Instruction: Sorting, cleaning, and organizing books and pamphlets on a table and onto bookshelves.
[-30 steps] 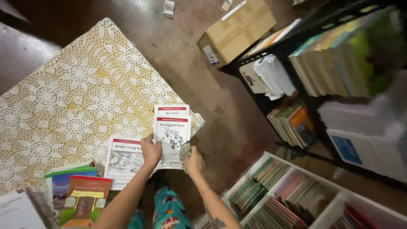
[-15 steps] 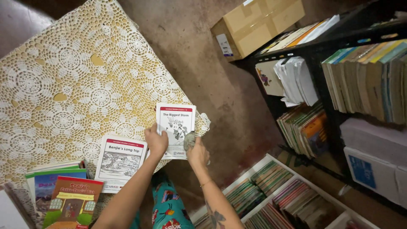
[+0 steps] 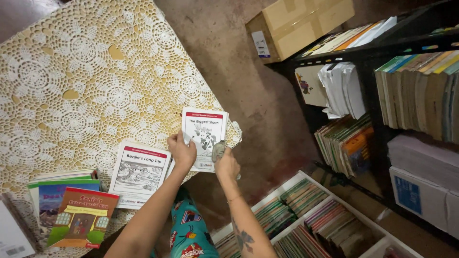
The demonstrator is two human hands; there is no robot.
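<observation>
A white booklet with a red top band and a black-and-white drawing (image 3: 203, 131) lies at the near corner of a table under a cream lace cloth (image 3: 86, 81). My left hand (image 3: 181, 152) grips the booklet's lower left edge. My right hand (image 3: 226, 165) is closed on a small grey cloth (image 3: 218, 150) and presses it against the booklet's lower right corner. A second white booklet of the same kind (image 3: 138, 173) lies flat just left of my left hand.
Colourful children's books (image 3: 79, 220) are stacked at the table's near left. A black shelf unit (image 3: 382, 67) full of books stands at the right, with a white crate of books (image 3: 306, 220) on the floor below. A cardboard box (image 3: 301, 24) sits on the brown floor behind.
The view has shifted closer to the table's corner. Both hands stay on the booklet, and the right hand with the grey cloth has moved slightly along its lower right edge.
</observation>
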